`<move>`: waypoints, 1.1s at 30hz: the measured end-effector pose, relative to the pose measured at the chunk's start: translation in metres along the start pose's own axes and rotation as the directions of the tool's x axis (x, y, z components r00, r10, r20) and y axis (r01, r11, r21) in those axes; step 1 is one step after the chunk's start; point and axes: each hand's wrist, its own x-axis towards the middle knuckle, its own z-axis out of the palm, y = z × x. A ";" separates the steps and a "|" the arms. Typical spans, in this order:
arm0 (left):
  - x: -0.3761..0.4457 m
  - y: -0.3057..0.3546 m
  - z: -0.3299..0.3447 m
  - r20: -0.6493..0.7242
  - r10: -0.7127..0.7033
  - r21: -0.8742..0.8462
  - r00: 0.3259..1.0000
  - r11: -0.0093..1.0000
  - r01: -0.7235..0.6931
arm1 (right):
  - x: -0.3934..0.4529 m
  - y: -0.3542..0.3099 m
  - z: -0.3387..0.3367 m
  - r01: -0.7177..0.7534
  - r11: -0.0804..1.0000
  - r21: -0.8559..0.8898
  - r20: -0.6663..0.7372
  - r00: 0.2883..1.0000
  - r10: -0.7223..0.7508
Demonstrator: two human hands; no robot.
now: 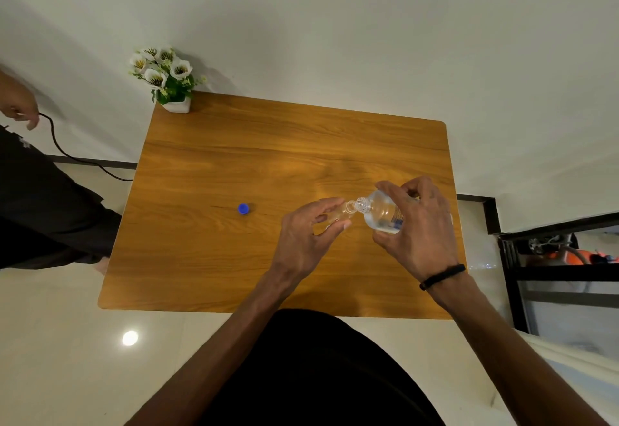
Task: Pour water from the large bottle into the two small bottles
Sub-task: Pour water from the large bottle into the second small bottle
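My right hand [418, 231] grips the large clear bottle [382, 213], tilted with its open neck pointing left and down. The neck meets the mouth of a small clear bottle [341, 213], which my left hand [304, 238] holds between thumb and fingers above the wooden table [234, 164]. Most of the small bottle is hidden by my fingers. A blue cap [243, 208] lies alone on the table, left of my hands. I see only one small bottle.
A white pot of artificial flowers [167, 80] stands at the table's far left corner. Another person [40, 191] stands left of the table, holding a black cable [67, 154]. A black metal rack [562, 275] is at the right.
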 end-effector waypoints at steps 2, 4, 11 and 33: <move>0.000 0.001 0.000 0.002 0.001 -0.005 1.000 1.000 -0.001 | 0.001 -0.001 -0.001 -0.003 1.000 0.000 0.003 1.000 0.003; 0.001 0.001 0.001 0.005 0.002 -0.008 1.000 1.000 -0.002 | 0.000 -0.001 -0.003 0.000 1.000 0.002 0.005 1.000 0.000; 0.002 0.001 0.003 0.009 -0.006 -0.009 1.000 1.000 0.006 | 0.000 -0.001 -0.007 -0.003 1.000 -0.013 0.015 1.000 0.003; 0.003 -0.002 0.008 0.021 -0.001 -0.017 1.000 1.000 0.001 | -0.004 0.001 -0.010 -0.017 1.000 -0.022 0.014 1.000 0.017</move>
